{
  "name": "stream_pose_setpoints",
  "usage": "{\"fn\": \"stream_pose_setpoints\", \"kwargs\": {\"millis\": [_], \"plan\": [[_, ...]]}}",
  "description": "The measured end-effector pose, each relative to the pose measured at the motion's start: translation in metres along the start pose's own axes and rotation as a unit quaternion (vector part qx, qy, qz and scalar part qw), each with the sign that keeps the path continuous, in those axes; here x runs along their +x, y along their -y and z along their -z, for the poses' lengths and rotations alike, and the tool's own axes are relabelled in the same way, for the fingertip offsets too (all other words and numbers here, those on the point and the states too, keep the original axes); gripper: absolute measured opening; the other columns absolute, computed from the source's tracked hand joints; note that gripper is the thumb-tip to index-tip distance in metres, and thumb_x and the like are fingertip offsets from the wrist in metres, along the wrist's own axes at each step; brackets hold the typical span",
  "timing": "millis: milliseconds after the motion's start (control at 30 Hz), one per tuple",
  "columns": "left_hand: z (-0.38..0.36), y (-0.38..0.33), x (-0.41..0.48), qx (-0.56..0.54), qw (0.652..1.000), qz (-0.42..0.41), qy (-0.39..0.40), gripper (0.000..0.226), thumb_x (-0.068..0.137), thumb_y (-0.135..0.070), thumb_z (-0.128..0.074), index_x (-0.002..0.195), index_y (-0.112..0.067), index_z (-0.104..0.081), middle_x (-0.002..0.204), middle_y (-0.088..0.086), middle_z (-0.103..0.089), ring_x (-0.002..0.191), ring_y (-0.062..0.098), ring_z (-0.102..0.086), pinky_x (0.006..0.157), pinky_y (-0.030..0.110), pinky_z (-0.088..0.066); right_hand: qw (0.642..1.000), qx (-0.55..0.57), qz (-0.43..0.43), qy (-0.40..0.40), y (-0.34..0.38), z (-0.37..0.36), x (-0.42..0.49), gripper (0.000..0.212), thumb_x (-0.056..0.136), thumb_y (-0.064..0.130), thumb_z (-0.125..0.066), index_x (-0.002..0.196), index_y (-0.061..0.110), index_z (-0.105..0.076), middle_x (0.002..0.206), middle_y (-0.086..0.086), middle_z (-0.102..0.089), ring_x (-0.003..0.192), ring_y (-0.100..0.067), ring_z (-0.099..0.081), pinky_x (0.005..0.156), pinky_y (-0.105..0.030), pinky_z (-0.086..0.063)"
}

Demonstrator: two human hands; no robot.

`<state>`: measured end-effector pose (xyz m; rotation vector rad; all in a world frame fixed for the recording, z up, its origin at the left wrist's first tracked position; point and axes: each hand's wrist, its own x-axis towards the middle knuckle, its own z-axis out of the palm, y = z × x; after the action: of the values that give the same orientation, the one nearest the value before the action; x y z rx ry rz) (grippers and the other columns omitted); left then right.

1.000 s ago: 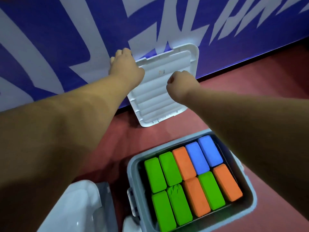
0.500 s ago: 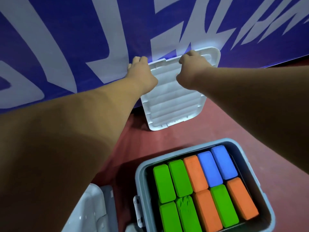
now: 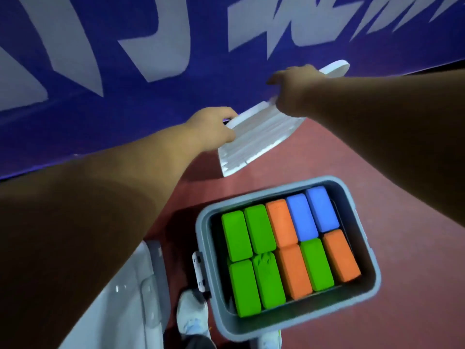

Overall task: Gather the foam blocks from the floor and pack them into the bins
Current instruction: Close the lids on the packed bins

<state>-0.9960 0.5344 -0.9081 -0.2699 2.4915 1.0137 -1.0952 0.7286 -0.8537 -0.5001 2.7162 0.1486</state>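
Note:
A grey bin stands on the red floor, packed with several foam blocks: green ones at the left, orange ones in the middle and right, two blue ones at the back. Above and behind it a white ribbed lid hangs tilted in the air. My left hand grips the lid's left edge. My right hand grips its far edge, and my right forearm covers part of the lid.
A blue wall banner with white lettering runs along the back. A second white-lidded bin stands at the lower left, beside my shoe. Bare red floor lies to the right of the bin.
The lid was leaning against the banner with both hands reaching its top edge. Now it is lifted off the floor and tilted flatter, nearer the open bin.

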Motion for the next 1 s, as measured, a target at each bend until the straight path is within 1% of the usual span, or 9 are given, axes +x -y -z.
{"fn": "stream_pose_setpoints", "kwargs": {"millis": [100,233,400,467,567,600,733,867,1000], "plan": [[-0.035,0.016,-0.04,-0.065,0.998,0.006,0.023,0.036,0.079,-0.019,-0.08,0.11,-0.036,-0.073,0.096,-0.014,-0.07,0.081,0.008,-0.062,0.07,0.02,-0.047,0.992,-0.097,0.026,0.071,0.0,-0.02,-0.04,0.039,0.09,0.038,-0.046,0.122,0.029,-0.067,0.126,-0.008,-0.063,0.122,-0.038,-0.054,0.11,-0.052,-0.033],[-0.086,0.038,-0.081,-0.059,0.994,0.084,0.042,0.049,0.068,-0.031,-0.083,0.115,-0.039,-0.07,0.119,-0.001,-0.062,0.093,0.016,-0.063,0.079,0.022,-0.047,0.962,-0.109,0.081,0.238,0.012,-0.05,-0.09,0.033,0.078,0.032,-0.064,0.106,0.014,-0.062,0.088,-0.006,-0.056,0.084,-0.03,-0.058,0.073,-0.033,-0.046],[-0.153,0.072,-0.135,-0.151,0.96,0.231,0.048,0.079,0.068,-0.018,-0.078,0.139,-0.025,-0.044,0.123,0.005,-0.057,0.106,0.031,-0.064,0.092,0.04,-0.055,0.943,-0.072,0.129,0.298,0.015,-0.118,-0.149,0.038,0.072,0.03,-0.076,0.106,0.017,-0.064,0.094,-0.007,-0.066,0.084,-0.028,-0.062,0.063,-0.03,-0.049],[-0.176,0.075,-0.159,-0.342,0.89,0.301,0.015,0.058,0.086,-0.007,-0.056,0.141,-0.021,-0.044,0.121,0.009,-0.064,0.1,0.033,-0.074,0.084,0.046,-0.063,0.956,-0.02,0.129,0.263,0.02,-0.14,-0.167,0.037,0.073,0.036,-0.073,0.105,0.021,-0.063,0.094,-0.005,-0.066,0.088,-0.029,-0.063,0.065,-0.03,-0.049],[-0.202,0.069,-0.191,-0.587,0.721,0.367,-0.004,0.042,0.099,-0.006,-0.034,0.137,-0.005,-0.052,0.108,0.018,-0.072,0.087,0.031,-0.076,0.072,0.041,-0.063,0.96,0.007,0.134,0.246,0.037,-0.166,-0.187,0.035,0.07,0.043,-0.075,0.098,0.024,-0.065,0.09,-0.003,-0.067,0.083,-0.027,-0.063,0.056,-0.026,-0.043],[-0.209,0.068,-0.198,-0.606,0.71,0.358,-0.018,0.039,0.101,-0.015,-0.038,0.133,-0.006,-0.057,0.104,0.018,-0.075,0.086,0.031,-0.077,0.069,0.04,-0.063,0.96,0.004,0.137,0.244,0.044,-0.175,-0.194,0.037,0.069,0.046,-0.076,0.096,0.023,-0.064,0.089,-0.002,-0.067,0.082,-0.027,-0.063,0.056,-0.027,-0.041],[-0.237,0.08,-0.205,-0.564,0.742,0.352,-0.085,0.068,0.08,-0.065,-0.076,0.122,-0.013,-0.068,0.106,0.015,-0.079,0.086,0.034,-0.079,0.075,0.049,-0.065,0.961,0.05,0.141,0.233,0.063,-0.214,-0.226,0.033,0.074,0.047,-0.079,0.078,0.026,-0.054,0.083,0.002,-0.063,0.082,-0.024,-0.061,0.067,-0.027,-0.041],[-0.284,0.137,-0.206,-0.404,0.823,0.379,-0.125,0.111,0.035,-0.063,-0.095,0.131,-0.019,-0.06,0.114,0.007,-0.075,0.092,0.027,-0.078,0.075,0.051,-0.066,0.911,0.231,0.075,0.332,0.076,-0.246,-0.249,0.008,0.085,0.021,-0.069,0.077,0.022,-0.066,0.075,-0.002,-0.073,0.065,-0.019,-0.072,0.062,-0.028,-0.059],[-0.255,0.139,-0.22,-0.228,0.913,0.318,-0.112,0.12,0.06,-0.054,-0.089,0.161,-0.026,-0.03,0.136,0.006,-0.064,0.113,0.029,-0.069,0.089,0.044,-0.063,0.92,0.246,0.08,0.295,0.085,-0.266,-0.247,0.016,0.086,0.019,-0.055,0.083,0.018,-0.071,0.075,-0.005,-0.076,0.071,-0.023,-0.075,0.066,-0.035,-0.064]]}}
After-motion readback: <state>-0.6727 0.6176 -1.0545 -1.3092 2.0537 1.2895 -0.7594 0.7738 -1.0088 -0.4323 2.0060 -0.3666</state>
